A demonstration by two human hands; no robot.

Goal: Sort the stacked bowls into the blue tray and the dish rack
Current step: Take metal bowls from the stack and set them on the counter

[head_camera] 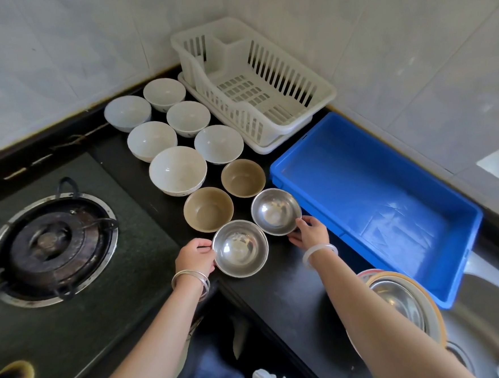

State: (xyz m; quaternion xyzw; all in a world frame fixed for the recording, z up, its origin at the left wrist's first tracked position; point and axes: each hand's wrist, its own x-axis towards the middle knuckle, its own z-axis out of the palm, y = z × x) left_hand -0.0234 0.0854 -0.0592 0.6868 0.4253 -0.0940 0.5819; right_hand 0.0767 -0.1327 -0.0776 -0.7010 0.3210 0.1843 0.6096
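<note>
Two hands each held a round stainless-steel bowl at the black countertop (279,290).
The left hand (195,257) pinched the left rim of the nearer steel bowl (240,248); the right hand (310,233) gripped the near-right rim of the farther steel bowl (276,211) (just beside the rectangular blue plastic tray (360,187)), with the white slatted plastic dish rack (252,82) beyond.

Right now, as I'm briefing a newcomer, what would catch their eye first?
Two rows of bowls line the black counter: six white ceramic bowls farthest, then two tan bowls. The left hand holds the nearer shiny steel bowl, the right hand the farther shiny steel bowl. Right of them sit the empty bright blue plastic tray and the white slatted dish rack.
</note>
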